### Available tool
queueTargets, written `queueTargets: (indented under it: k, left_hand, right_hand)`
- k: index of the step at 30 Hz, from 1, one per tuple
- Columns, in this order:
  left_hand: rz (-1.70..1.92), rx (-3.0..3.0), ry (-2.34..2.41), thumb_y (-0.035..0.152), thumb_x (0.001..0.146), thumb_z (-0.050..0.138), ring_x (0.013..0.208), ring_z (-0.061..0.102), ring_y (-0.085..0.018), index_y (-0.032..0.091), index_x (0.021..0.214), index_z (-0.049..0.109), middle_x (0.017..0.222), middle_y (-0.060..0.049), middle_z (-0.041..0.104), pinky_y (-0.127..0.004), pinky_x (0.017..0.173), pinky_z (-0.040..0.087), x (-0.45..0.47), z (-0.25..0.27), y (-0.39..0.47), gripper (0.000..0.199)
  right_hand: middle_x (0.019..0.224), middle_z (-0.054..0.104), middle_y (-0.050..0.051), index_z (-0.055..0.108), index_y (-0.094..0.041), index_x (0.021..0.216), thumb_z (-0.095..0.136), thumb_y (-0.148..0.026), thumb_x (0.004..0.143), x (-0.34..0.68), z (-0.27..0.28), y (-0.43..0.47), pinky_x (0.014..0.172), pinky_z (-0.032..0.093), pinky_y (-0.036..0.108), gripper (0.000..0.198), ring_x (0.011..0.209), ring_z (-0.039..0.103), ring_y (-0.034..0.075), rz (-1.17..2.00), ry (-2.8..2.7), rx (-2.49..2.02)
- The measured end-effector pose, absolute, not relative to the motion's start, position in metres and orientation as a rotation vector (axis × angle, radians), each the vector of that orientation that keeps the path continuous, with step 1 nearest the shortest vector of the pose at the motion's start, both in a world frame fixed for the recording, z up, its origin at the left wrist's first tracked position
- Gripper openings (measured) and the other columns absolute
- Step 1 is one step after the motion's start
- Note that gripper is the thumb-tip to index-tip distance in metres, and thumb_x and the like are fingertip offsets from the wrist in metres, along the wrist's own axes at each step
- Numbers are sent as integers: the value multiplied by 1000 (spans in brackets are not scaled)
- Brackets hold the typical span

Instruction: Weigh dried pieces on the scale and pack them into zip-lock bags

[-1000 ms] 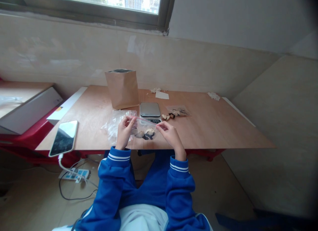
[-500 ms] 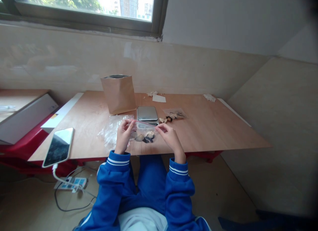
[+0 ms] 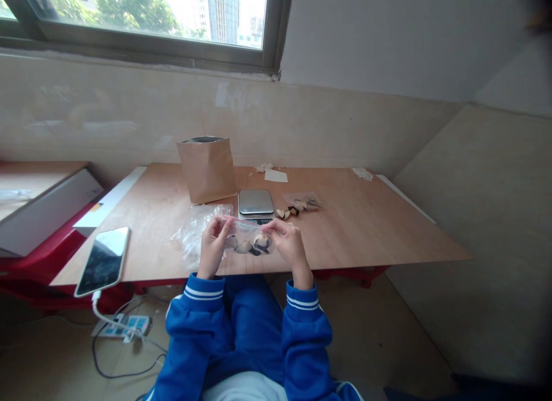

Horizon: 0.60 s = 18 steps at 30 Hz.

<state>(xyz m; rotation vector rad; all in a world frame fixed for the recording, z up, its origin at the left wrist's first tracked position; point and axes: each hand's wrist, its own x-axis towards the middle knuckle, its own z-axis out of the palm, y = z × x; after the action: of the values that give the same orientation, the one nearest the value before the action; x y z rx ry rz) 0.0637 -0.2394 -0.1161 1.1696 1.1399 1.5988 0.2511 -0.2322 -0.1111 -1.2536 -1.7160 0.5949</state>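
A clear zip bag point(image 3: 248, 231) with a red seal line hangs between my hands above the table's front edge. Inside it lie several pale and dark dried slices point(image 3: 261, 241). My left hand point(image 3: 212, 243) pinches the bag's upper left corner. Fingers and thumb of my right hand point(image 3: 288, 243) are closed on the top edge toward its right end. Just behind the bag is a small digital scale point(image 3: 256, 202) with a bare metal plate. To its right, a few loose slices point(image 3: 286, 212) lie beside another filled zip bag point(image 3: 304, 201).
A brown paper pouch point(image 3: 207, 172) stands open-topped at the back left. Crumpled clear bags point(image 3: 190, 234) lie left of the scale. A phone point(image 3: 103, 260) with a charging cable rests at the left edge. A white card point(image 3: 276, 176) lies behind the scale.
My right hand has slid left along the bag's top edge, closer to my left hand. My left hand keeps its pinch. The view has tilted slightly upward.
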Motion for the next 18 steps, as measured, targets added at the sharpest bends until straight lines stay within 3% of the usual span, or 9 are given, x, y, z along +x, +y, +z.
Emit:
queueTargets:
  k: [4,11,18]
  left_hand:
    - [1543,1266,1156,45,77,69,70,61,-14,18,82,67,72,-2,65,-23,64,49,63,-115,-242,27]
    - [1541,1306,1148,43,77,69,69,63,-16,19,84,69,74,-3,69,-24,58,49,69,-117,-247,25]
    - [1597,1413,1163,38,80,68,75,66,-16,20,85,69,81,-3,70,-24,64,50,69,-114,-251,19]
  right_hand:
    - [77,73,0,69,-27,73,58,-24,86,251,-111,-235,80,43,35,17,80,60,23,452,-1744,-1350]
    - [91,72,3,68,-28,91,58,-35,91,234,-95,-249,90,36,39,12,93,60,25,281,-1924,-1348]
    - [75,72,-1,66,-25,80,54,-24,94,211,-93,-248,80,36,31,19,72,61,18,229,-1948,-1251]
